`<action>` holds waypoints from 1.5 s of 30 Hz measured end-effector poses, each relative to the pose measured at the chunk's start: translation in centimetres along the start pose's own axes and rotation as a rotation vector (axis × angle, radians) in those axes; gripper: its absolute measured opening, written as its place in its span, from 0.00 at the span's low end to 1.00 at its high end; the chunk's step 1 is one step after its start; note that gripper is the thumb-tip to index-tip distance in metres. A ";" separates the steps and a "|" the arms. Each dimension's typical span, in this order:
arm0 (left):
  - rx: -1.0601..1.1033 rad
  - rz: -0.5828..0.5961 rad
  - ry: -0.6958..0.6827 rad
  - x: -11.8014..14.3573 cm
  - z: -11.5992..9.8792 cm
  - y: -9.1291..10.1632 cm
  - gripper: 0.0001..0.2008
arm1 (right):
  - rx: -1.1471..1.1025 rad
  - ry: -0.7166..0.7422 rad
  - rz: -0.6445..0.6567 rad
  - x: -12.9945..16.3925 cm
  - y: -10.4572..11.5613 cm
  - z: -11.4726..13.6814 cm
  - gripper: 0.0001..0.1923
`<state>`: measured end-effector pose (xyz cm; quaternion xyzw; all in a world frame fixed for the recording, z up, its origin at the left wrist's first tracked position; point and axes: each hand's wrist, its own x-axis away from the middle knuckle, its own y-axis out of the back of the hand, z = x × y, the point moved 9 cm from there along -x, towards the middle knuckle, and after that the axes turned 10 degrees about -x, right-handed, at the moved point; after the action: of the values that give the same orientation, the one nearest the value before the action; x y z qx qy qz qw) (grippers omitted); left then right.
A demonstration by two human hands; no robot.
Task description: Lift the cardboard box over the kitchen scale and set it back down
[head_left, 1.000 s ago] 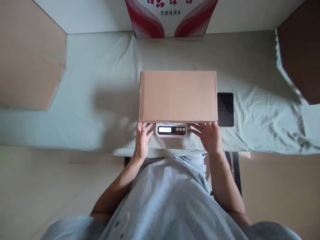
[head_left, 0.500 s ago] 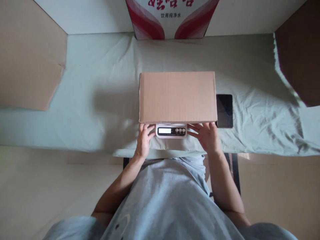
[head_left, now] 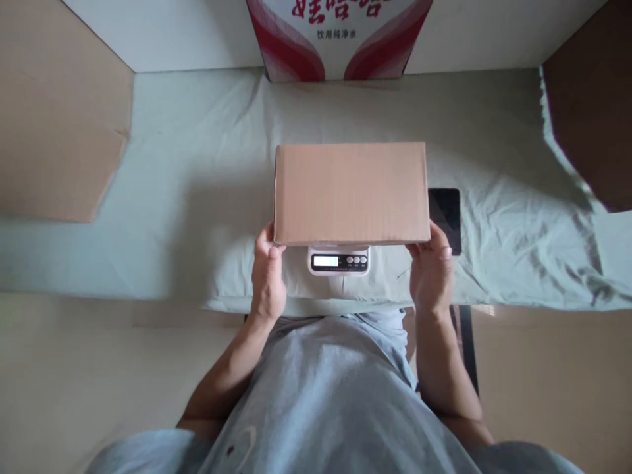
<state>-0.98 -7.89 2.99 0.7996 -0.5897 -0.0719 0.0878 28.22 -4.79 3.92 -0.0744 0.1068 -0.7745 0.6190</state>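
Both hands have moved out from beside the display to the near corners of the plain brown cardboard box (head_left: 351,193), which lies on the small white digital scale (head_left: 338,261). The left hand (head_left: 267,280) now closes its grip on the near left corner, thumb on the top edge, and the right hand (head_left: 431,276) clamps the near right corner in the same way. Half a second earlier the fingers were loose and open under the box edge. The box has stayed in its place on the scale. A black phone (head_left: 446,212) lies just beside the box on the pale green cloth-covered counter (head_left: 197,197).
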 end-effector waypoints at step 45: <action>-0.188 0.133 -0.122 -10.5 -5.2 -1.1 0.28 | 0.039 0.041 0.088 -9.3 -3.6 3.2 0.19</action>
<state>-1.92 2.78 7.89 0.7412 -0.6363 -0.1690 0.1308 27.66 4.85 8.07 -0.0417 0.1072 -0.7499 0.6515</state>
